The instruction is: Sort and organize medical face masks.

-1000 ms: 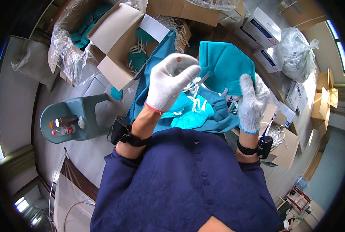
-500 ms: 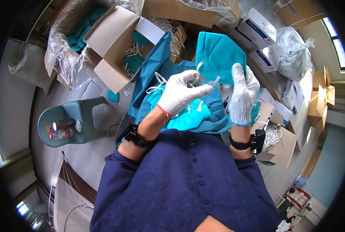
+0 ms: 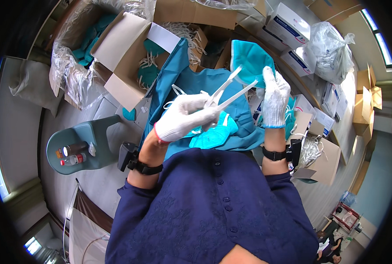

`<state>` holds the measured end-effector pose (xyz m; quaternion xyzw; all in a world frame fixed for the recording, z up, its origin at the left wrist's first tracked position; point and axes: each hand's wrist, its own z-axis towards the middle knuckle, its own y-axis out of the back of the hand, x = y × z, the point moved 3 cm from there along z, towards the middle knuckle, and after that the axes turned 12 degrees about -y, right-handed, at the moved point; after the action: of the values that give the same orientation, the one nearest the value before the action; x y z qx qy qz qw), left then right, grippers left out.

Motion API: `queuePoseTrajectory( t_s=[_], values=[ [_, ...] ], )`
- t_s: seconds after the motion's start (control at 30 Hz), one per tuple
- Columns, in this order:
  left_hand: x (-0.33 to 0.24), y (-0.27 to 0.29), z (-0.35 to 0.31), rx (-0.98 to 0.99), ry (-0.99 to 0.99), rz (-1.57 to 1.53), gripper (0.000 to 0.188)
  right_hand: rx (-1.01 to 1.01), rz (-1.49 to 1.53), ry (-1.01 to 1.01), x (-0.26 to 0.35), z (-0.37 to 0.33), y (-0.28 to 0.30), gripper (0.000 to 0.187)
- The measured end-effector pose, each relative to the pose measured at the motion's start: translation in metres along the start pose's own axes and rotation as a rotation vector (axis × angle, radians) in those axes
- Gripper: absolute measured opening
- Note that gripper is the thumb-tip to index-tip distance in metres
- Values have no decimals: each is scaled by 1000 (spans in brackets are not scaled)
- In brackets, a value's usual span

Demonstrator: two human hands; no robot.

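Observation:
A teal face mask (image 3: 250,60) is held up in front of me, pinched at its right edge by my gloved right hand (image 3: 275,97). Two white ear straps (image 3: 239,95) stretch from the mask down to my left hand (image 3: 188,115), whose gloved fingers are closed on them. Below both hands, several more teal masks (image 3: 213,133) with white straps lie on a blue-teal cloth (image 3: 200,79) over my lap. Part of that pile is hidden behind my left hand.
An open carton (image 3: 125,57) holding masks stands at the far left, beside a plastic-lined box (image 3: 79,83). A carton of white straps (image 3: 311,152) sits at my right. White boxes (image 3: 288,26) and a full plastic bag (image 3: 332,57) are beyond. A grey-green stool (image 3: 101,127) bears bottles.
My left hand has moved back toward me and left, pulling the mask's straps taut. My right hand still holds the mask, which has tilted and shifted slightly right.

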<state>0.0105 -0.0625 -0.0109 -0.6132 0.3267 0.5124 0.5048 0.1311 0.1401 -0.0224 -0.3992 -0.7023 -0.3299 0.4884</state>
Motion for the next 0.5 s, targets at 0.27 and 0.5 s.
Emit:
queuePoseTrajectory(
  t_s=[0.27,0.5],
  values=[
    [7,1,2,-89,121,-494,58,194,-102,-166,-57,18,6,26],
    [20,-5,13,7,291,-390,64,-254,-1065,690,-41,2,11,37]
  ],
)
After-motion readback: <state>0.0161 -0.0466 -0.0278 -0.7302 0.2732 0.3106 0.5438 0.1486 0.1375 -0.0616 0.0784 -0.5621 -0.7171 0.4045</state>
